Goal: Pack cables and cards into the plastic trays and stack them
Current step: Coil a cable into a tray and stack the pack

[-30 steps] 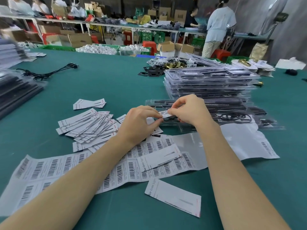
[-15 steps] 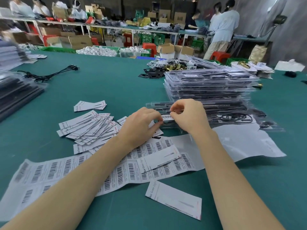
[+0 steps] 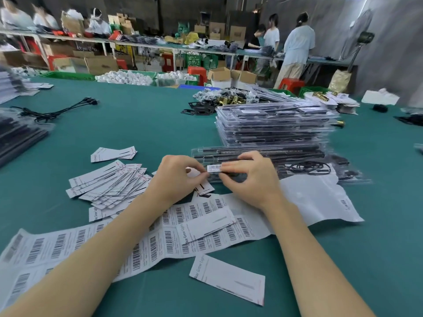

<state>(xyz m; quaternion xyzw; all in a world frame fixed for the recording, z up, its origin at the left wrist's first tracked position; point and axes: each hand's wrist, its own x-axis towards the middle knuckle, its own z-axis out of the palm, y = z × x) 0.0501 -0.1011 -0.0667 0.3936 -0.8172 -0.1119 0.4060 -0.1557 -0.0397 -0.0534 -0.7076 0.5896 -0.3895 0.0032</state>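
Barcode sticker (image 3: pixel 214 168), pinched between left hand (image 3: pixel 178 177) and right hand (image 3: pixel 249 177) against near plastic tray (image 3: pixel 263 156) at centre; tray stack (image 3: pixel 274 124) at 1 o'clock, fanned cards (image 3: pixel 107 181) at 9 o'clock, barcode sheet (image 3: pixel 68 243) at 7 o'clock, on green table (image 3: pixel 142 124).

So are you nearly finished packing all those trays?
Not yet. A tall stack of packed trays already stands on the green table. Right now both hands, left hand and right hand, pinch a small barcode label over the nearest tray. A fan of cards and a sheet of barcode labels remain.
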